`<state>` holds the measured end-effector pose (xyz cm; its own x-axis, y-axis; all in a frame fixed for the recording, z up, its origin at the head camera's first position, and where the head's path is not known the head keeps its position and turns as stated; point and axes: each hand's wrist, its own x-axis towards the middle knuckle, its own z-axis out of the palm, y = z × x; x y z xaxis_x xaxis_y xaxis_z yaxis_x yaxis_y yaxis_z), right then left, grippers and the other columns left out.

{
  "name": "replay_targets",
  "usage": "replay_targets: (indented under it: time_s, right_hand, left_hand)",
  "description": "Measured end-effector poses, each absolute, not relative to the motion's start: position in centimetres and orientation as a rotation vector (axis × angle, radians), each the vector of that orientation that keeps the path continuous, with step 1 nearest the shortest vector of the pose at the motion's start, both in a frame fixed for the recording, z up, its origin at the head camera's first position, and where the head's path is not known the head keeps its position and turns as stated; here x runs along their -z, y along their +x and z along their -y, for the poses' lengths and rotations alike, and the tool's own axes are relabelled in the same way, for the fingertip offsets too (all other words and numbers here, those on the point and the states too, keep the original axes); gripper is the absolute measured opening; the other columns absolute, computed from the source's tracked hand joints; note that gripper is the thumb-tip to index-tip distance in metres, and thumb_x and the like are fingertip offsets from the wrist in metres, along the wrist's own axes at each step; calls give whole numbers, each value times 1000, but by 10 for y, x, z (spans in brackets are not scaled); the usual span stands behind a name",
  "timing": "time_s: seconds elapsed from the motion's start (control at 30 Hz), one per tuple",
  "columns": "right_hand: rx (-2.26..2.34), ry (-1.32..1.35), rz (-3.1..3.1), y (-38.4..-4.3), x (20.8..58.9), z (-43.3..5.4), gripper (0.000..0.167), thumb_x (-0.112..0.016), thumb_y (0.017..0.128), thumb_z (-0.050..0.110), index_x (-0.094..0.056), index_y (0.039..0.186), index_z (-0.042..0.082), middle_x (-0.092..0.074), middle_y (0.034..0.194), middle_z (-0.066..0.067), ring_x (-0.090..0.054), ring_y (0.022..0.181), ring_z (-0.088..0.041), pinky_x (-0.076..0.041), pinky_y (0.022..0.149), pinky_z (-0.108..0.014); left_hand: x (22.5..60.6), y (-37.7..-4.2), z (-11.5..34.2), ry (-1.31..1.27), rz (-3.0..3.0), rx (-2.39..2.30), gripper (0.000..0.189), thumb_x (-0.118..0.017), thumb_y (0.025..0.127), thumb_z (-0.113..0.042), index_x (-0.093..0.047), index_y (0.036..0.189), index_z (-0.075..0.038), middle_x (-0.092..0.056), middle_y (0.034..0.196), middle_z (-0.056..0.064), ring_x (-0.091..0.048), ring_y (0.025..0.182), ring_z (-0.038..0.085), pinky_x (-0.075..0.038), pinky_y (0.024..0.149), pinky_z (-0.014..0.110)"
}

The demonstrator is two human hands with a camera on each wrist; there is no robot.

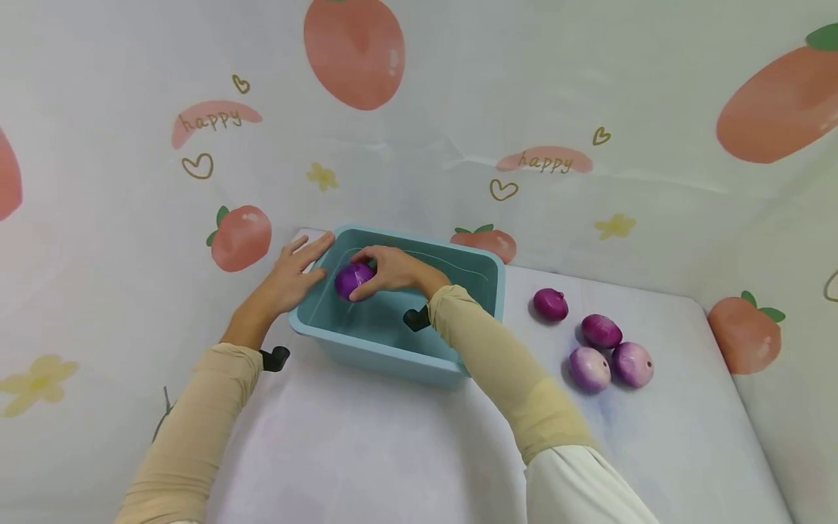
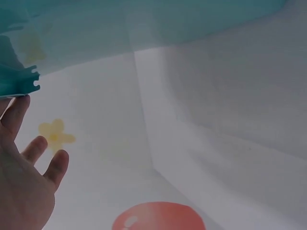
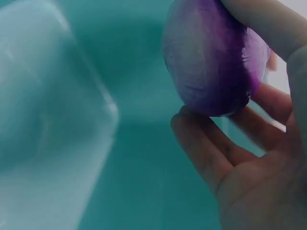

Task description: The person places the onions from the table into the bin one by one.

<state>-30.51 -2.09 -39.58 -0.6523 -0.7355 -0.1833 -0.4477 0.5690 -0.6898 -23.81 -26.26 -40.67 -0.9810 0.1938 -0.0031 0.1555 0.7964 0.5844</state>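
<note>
In the head view a light-blue plastic bin (image 1: 386,362) stands on the white-covered table. My right hand (image 1: 393,268) reaches into its left part and grips a purple onion (image 1: 352,281) between thumb and fingers. Up close, the right wrist view shows that glossy onion (image 3: 206,60) with a paler patch on one side, held above the bin's floor. My left hand (image 1: 292,275) rests at the bin's left rim with its fingers extended. In the left wrist view the fingertips (image 2: 20,103) touch the bin's edge from outside.
Right of the bin lie several more onions: a dark one (image 1: 551,304) apart from the rest, another dark one (image 1: 601,331), and two paler ones (image 1: 590,369) close together. A fruit-printed cloth (image 1: 419,182) rises behind the table and along its sides.
</note>
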Motion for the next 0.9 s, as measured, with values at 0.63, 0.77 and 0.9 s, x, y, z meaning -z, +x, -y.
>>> replay_targets:
  time_s: [0.63,0.77,0.9]
  right_hand:
    - [554,-984,-2158,-278,434,44,81,-83,84,41,-46,153,20,-49,156,-2,-47,141,-20,-45,116,-36]
    - [526,-983,-2159,-276,435,46,81,-83,84,39,-46,154,19,-49,156,-2,-46,142,-18,-43,118,-36]
    - [520,-998,-2151,-276,436,43,84,-82,84,40,-43,155,18,-47,158,-2,-44,145,-19,-41,120,-36]
  left_hand:
    - [410,-233,265,248,-2916,-1044,62,-42,104,-29,-23,162,-37,-21,172,-3,-2,161,38,-13,116,81]
    - [410,-233,264,262,-2920,-1063,62,-42,104,-28,-23,162,-36,-22,172,-2,-2,161,38,-13,116,81]
    - [411,-233,263,255,-2911,-1078,62,-42,104,-29,-23,162,-37,-21,172,-2,-2,161,38,-13,116,82]
